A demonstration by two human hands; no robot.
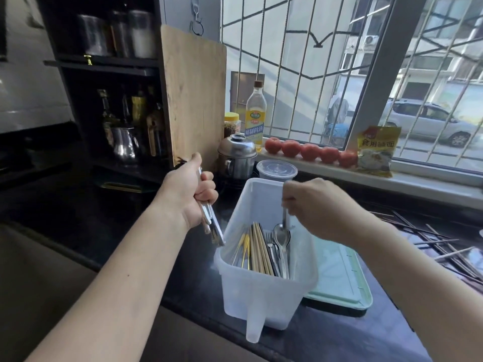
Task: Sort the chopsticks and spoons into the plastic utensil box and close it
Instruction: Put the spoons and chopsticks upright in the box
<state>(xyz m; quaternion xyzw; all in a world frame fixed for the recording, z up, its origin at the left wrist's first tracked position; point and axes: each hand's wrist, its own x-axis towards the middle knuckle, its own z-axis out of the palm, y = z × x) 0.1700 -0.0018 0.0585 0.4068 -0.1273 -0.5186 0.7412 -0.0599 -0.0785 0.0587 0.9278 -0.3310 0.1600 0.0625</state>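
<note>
A translucent plastic utensil box [261,296] stands open on the dark counter. Inside lie wooden chopsticks [258,248], gold-coloured utensils and steel forks and spoons. My right hand [316,205] pinches the handle of a steel spoon [281,235] that hangs bowl-down inside the box. My left hand [192,189] grips a bundle of metal utensils [215,228] just left of the box, their ends pointing down at its left rim. The box's pale green lid [342,278] lies flat on the counter to the right of the box.
Dark and wooden chopsticks [428,239] lie scattered on the counter at the right. Behind the box stand a steel pot [236,158], a round plastic container [277,169] and an oil bottle [256,113]. Tomatoes [309,151] line the windowsill. A wooden cutting board [194,95] leans upright.
</note>
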